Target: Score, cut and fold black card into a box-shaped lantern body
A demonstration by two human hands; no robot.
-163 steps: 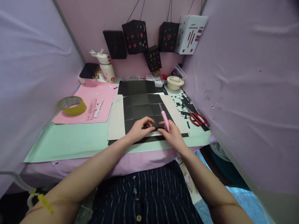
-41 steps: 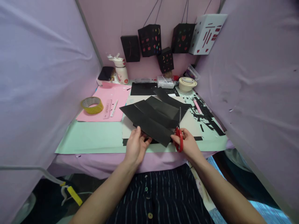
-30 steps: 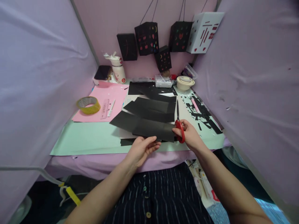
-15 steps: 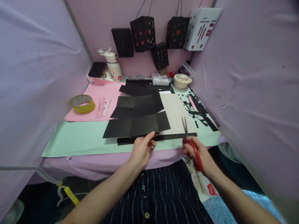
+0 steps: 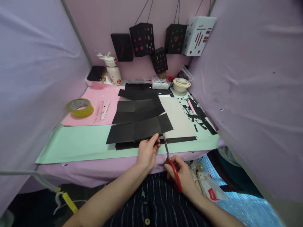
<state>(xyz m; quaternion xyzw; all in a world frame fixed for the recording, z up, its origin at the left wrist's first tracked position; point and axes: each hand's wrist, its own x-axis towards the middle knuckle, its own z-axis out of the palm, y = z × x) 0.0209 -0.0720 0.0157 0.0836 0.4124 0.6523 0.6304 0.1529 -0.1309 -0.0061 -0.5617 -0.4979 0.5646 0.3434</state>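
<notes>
A pale green sheet covers the table (image 5: 78, 148), and on it lies the creased black paper sheet (image 5: 139, 126), its near edge pinched by the left hand (image 5: 147, 150). The right hand (image 5: 181, 173) grips the red-handled scissors (image 5: 171, 164), blades slightly parted at that edge. Cutting cleanly likely needs the paper held taut beside the blades. A cream round lidded tub (image 5: 181, 84) stands behind; its contents are hidden.
</notes>
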